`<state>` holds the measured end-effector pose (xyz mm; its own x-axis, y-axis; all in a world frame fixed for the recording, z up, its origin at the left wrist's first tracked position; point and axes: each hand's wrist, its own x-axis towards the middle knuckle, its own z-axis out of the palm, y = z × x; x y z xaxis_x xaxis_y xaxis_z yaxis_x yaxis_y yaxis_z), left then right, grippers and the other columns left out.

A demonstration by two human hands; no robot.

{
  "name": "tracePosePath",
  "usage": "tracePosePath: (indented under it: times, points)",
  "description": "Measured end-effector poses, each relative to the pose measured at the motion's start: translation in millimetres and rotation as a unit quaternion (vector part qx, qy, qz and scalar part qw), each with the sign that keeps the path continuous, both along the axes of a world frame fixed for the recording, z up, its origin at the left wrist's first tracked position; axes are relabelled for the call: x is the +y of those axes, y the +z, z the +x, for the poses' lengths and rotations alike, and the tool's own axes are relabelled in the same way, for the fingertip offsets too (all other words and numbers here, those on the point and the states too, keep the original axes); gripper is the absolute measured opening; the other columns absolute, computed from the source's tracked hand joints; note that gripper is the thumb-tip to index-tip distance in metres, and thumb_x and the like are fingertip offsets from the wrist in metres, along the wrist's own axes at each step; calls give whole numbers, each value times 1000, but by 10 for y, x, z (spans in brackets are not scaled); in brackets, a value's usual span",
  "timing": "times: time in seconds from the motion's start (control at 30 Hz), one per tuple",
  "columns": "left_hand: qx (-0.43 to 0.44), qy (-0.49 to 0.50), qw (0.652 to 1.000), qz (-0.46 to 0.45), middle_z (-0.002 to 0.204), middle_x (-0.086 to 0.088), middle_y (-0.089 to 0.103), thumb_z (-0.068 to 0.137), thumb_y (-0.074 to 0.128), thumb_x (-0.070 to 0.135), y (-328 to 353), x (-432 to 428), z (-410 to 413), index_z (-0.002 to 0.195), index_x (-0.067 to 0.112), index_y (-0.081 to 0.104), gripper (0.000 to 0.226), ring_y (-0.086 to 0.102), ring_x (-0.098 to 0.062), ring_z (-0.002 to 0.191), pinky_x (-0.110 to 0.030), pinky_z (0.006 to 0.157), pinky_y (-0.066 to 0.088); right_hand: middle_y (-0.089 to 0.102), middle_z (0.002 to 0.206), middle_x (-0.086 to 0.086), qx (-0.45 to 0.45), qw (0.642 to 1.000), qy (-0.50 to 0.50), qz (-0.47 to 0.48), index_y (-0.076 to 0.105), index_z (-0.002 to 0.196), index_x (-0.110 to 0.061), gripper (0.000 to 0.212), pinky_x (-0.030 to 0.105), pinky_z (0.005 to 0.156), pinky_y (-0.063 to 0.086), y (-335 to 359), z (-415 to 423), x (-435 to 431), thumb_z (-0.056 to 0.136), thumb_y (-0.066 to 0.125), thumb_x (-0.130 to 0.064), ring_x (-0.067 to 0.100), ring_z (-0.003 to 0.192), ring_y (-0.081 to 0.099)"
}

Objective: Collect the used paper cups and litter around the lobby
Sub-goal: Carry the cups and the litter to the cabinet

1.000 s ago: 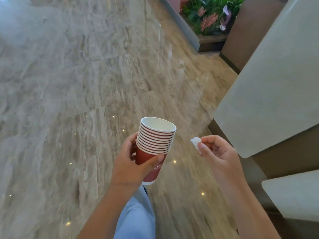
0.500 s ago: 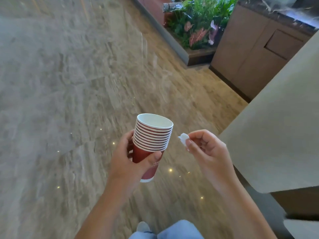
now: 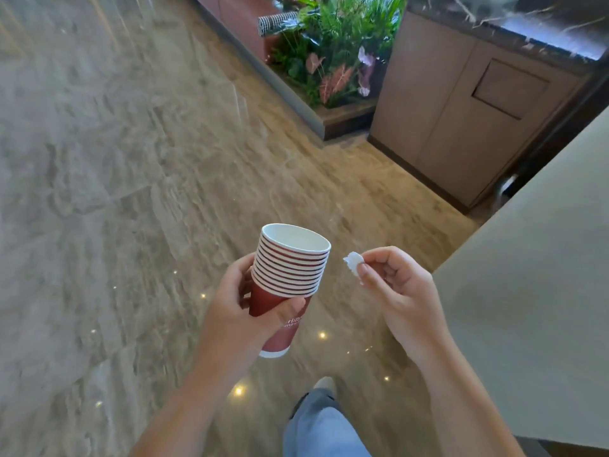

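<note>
Stack of nested red-and-white paper cups (image 3: 290, 275) is upright in the left hand (image 3: 240, 311), fingers & thumb wrapped round its lower half. Just right of the stack's rim, the right hand (image 3: 395, 288) pinches a small white crumpled paper scrap (image 3: 352, 267). Carry stage, I'd say. Next is prob. dropping the scrap into the top cup, which needs aim over the rim. Vs 0.5 s ago, the beige flap-front cabinet (image 3: 438, 103) beyond the stack looms nearer; both grips unchanged.

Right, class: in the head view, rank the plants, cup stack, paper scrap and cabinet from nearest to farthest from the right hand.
1. Paper scrap: pinched in the right hand itself.
2. Cup stack: just left, in the left hand.
3. Cabinet: ahead, on the right.
4. Plants: farthest, past the cabinet's left end.
</note>
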<state>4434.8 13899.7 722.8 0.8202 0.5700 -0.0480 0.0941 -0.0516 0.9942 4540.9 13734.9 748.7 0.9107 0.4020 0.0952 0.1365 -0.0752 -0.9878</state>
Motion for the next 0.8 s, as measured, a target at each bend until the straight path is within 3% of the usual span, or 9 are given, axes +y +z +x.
tracePosePath:
  times: [0.13,0.4,0.47,0.8]
  points:
    - [-8,-34,999,11,98,19,68,38,81,50,128,85,916,96,58,56,64,65,-4,91,-21,67,51,63,65,-14,-25,999,-28,4,62,72,-27,29,20,62,45,174,824,-75,83,62,0,4,62,55]
    - [-15,-78,997,6,98,17,69,37,83,49,87,115,2259,97,54,57,65,66,-9,90,-28,71,52,63,64,-11,-7,995,-95,2,63,76,-18,19,30,65,48,124,2002,-144,83,61,-1,6,62,55]
    - [-10,-88,996,2,98,15,69,37,84,50,24,164,2586,98,52,57,67,67,-11,91,-30,72,52,63,65,-9,0,994,-109,-3,63,75,-19,19,25,64,48,40,2252,-123,83,60,-2,7,62,55]
    - [-5,-146,988,-50,94,14,70,37,83,47,-120,905,4446,97,46,58,65,67,-8,85,-21,64,52,64,65,-9,6,985,-172,-31,64,75,-23,19,16,60,47,-124,3855,631,84,61,-6,5,62,57]
